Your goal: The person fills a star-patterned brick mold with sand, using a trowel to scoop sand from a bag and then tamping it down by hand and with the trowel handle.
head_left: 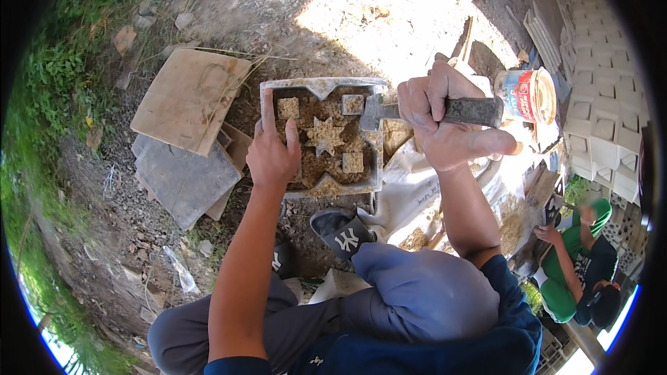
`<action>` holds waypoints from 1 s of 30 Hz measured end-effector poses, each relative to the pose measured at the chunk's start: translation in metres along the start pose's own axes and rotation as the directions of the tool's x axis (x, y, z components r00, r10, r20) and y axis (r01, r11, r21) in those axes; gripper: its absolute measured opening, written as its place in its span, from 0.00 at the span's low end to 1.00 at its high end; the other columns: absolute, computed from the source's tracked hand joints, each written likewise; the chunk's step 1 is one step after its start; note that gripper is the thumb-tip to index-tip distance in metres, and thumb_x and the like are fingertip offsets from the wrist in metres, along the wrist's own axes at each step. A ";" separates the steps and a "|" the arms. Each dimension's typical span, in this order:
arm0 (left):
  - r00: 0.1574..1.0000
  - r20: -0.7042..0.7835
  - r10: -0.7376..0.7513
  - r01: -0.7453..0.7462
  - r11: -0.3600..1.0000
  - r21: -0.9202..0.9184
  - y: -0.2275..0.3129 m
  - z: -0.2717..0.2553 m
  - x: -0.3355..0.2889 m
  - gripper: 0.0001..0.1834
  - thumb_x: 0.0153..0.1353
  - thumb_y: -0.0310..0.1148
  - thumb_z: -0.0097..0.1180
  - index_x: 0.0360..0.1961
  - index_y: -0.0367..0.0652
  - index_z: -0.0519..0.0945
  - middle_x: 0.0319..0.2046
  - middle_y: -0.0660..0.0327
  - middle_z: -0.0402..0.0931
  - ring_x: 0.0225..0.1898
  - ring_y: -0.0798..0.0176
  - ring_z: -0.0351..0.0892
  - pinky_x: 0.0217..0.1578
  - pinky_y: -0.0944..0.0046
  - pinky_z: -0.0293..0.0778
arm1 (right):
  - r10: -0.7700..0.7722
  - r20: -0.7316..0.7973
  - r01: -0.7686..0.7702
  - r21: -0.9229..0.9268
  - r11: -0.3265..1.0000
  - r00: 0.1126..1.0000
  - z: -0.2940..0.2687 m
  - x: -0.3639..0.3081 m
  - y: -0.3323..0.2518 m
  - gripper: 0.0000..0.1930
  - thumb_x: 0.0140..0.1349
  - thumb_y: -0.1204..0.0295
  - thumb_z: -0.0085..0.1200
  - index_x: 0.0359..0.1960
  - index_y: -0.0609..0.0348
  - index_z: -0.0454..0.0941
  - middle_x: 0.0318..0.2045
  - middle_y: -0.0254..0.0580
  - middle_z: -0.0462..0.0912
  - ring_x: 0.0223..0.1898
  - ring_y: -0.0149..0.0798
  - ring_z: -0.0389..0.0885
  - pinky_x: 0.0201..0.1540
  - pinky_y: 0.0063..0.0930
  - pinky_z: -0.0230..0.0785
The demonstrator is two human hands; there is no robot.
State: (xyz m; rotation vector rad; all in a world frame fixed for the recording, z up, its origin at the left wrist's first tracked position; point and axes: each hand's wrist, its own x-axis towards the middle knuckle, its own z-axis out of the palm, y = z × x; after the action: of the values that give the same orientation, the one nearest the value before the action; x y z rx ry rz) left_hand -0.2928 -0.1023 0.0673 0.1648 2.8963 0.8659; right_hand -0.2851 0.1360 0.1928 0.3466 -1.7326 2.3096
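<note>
On the ground ahead of me lies a grey, roughly square mould [379, 167] with notched walls. Inside it stand a star-shaped block [324, 136] and several small square blocks, all dusted with sandy, crumbly material [312, 165]. My left hand [272, 156] rests on the mould's left side, index finger stretched along the rim and thumb apart from it. My right hand [438, 114] is wrapped round the dark grip of a hammer [472, 112]. The hammer's grey head [372, 112] is over the mould's right edge; whether it touches is unclear.
Flat boards [191, 101] and a grey slab [184, 177] are stacked left of the mould. A printed tub [524, 96] stands right, beyond a white sack [410, 180]. Pale hollow blocks [604, 111] are piled far right. Another person in green [566, 271] sits lower right.
</note>
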 end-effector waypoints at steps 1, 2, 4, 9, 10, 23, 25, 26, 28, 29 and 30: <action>1.000 -0.013 0.001 -0.001 1.000 0.005 -0.003 0.002 -0.001 0.38 0.70 0.41 0.47 0.78 0.54 0.48 0.44 0.35 0.79 0.39 0.29 0.79 0.38 0.38 0.76 | 0.019 -0.024 -0.020 -0.052 0.998 1.000 0.000 0.002 0.003 0.42 0.54 0.21 0.42 0.23 0.54 0.59 0.15 0.27 0.57 0.18 0.23 0.52 0.21 0.23 0.42; 1.000 -0.025 0.002 -0.002 1.000 0.008 -0.003 0.002 0.000 0.38 0.70 0.41 0.47 0.78 0.54 0.48 0.44 0.35 0.79 0.40 0.29 0.79 0.38 0.38 0.76 | -0.059 -0.097 0.054 -0.049 0.997 0.994 0.007 0.002 0.004 0.29 0.68 0.44 0.55 0.23 0.57 0.66 0.16 0.28 0.62 0.19 0.23 0.57 0.21 0.22 0.46; 1.000 -0.021 0.014 -0.014 1.000 -0.001 -0.004 0.003 0.003 0.39 0.70 0.42 0.48 0.78 0.57 0.47 0.47 0.36 0.79 0.40 0.30 0.80 0.38 0.37 0.77 | -0.044 -0.103 0.033 -0.110 0.993 0.994 0.006 0.006 -0.006 0.25 0.70 0.51 0.55 0.22 0.58 0.68 0.17 0.28 0.64 0.20 0.22 0.58 0.21 0.22 0.47; 1.000 -0.024 0.007 -0.006 1.000 0.021 -0.005 0.004 0.000 0.39 0.70 0.44 0.49 0.78 0.60 0.47 0.48 0.37 0.78 0.39 0.30 0.81 0.38 0.36 0.77 | 0.038 -0.137 -0.073 -0.262 0.962 0.990 0.011 0.018 0.016 0.23 0.76 0.63 0.49 0.20 0.61 0.68 0.17 0.23 0.63 0.21 0.21 0.56 0.21 0.24 0.48; 0.999 -0.047 0.027 -0.025 0.999 0.038 -0.004 0.005 0.000 0.39 0.70 0.42 0.47 0.78 0.57 0.47 0.46 0.36 0.79 0.39 0.30 0.80 0.39 0.37 0.76 | 0.034 -0.140 -0.070 -0.259 0.963 0.990 0.010 0.019 0.009 0.23 0.76 0.63 0.49 0.20 0.61 0.68 0.17 0.23 0.63 0.21 0.21 0.56 0.21 0.24 0.48; 1.000 -0.019 0.016 -0.014 0.995 0.098 0.001 0.004 0.000 0.38 0.72 0.43 0.45 0.79 0.55 0.46 0.40 0.36 0.80 0.35 0.32 0.80 0.36 0.38 0.76 | 0.075 -0.264 -0.137 -0.228 0.964 0.962 -0.004 0.022 0.016 0.23 0.76 0.60 0.49 0.21 0.60 0.70 0.16 0.22 0.64 0.21 0.19 0.56 0.21 0.21 0.50; 0.998 -0.039 0.038 -0.035 0.995 0.089 -0.004 0.004 0.002 0.38 0.72 0.44 0.45 0.79 0.56 0.46 0.40 0.36 0.81 0.35 0.32 0.81 0.36 0.39 0.76 | 0.005 -0.180 -0.048 -0.233 0.971 0.984 0.011 0.018 -0.016 0.23 0.76 0.62 0.49 0.20 0.59 0.68 0.16 0.21 0.63 0.21 0.19 0.56 0.21 0.22 0.50; 0.996 -0.059 0.064 -0.060 0.995 0.076 -0.003 0.004 0.002 0.38 0.72 0.44 0.45 0.79 0.56 0.45 0.39 0.36 0.81 0.35 0.33 0.81 0.36 0.39 0.76 | -0.013 -0.186 -0.030 -0.228 0.973 0.982 0.013 0.016 -0.021 0.23 0.76 0.63 0.50 0.19 0.59 0.68 0.16 0.22 0.63 0.20 0.19 0.56 0.21 0.23 0.50; 0.999 -0.022 0.028 -0.026 0.995 0.093 0.002 0.002 -0.004 0.38 0.71 0.44 0.45 0.79 0.55 0.45 0.39 0.36 0.81 0.35 0.32 0.81 0.36 0.39 0.76 | -0.018 -0.124 -0.023 -0.318 0.948 0.992 0.014 0.012 -0.019 0.23 0.75 0.64 0.50 0.19 0.59 0.68 0.15 0.24 0.62 0.20 0.20 0.56 0.21 0.24 0.50; 1.000 0.005 -0.006 0.006 0.994 0.112 0.003 0.002 -0.003 0.39 0.71 0.44 0.45 0.79 0.55 0.45 0.39 0.36 0.81 0.35 0.32 0.81 0.36 0.40 0.76 | -0.003 -0.055 -0.020 -0.410 0.912 0.998 0.018 0.016 -0.016 0.22 0.75 0.65 0.51 0.19 0.59 0.68 0.15 0.25 0.61 0.19 0.21 0.55 0.21 0.24 0.50; 1.000 0.000 -0.003 0.003 0.994 0.112 0.001 0.002 -0.001 0.39 0.71 0.44 0.46 0.79 0.54 0.45 0.39 0.36 0.81 0.35 0.32 0.81 0.36 0.39 0.76 | -0.046 -0.056 0.019 -0.420 0.908 0.997 0.023 0.021 -0.014 0.22 0.75 0.66 0.51 0.19 0.59 0.67 0.14 0.28 0.61 0.19 0.21 0.55 0.20 0.25 0.50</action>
State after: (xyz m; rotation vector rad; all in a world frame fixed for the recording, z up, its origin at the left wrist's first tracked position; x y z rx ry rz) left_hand -0.2913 -0.1008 0.0657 0.1704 2.9453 0.7036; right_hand -0.2995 0.1190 0.2190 0.2129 -2.1038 1.8313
